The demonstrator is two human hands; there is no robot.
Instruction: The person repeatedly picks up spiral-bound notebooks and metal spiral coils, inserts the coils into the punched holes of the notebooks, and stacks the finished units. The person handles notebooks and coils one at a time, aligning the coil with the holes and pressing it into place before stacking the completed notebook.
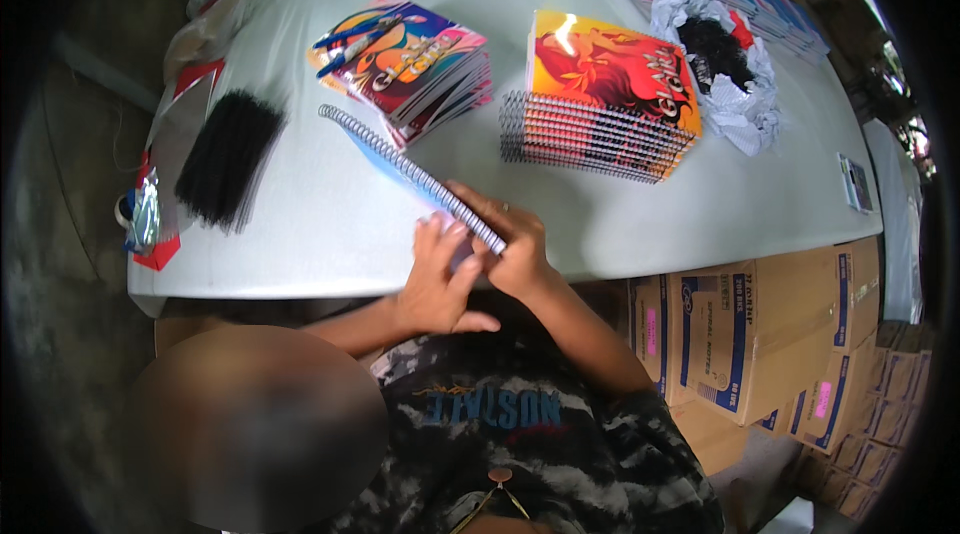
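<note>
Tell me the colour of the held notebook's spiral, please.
The spiral looks silvery grey; the head view shows it.

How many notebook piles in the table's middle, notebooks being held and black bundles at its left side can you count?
Purple-topped pile and orange-topped pile: 2
Held notebook: 1
Black bundle: 1
Total: 4

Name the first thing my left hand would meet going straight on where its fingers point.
Your left hand would likely meet the spiral notebook held in the right hand; whether they touch is unclear.

The hands (432, 269) (517, 244) partly hide the spiral notebook (412, 174) (its lower end).
</note>
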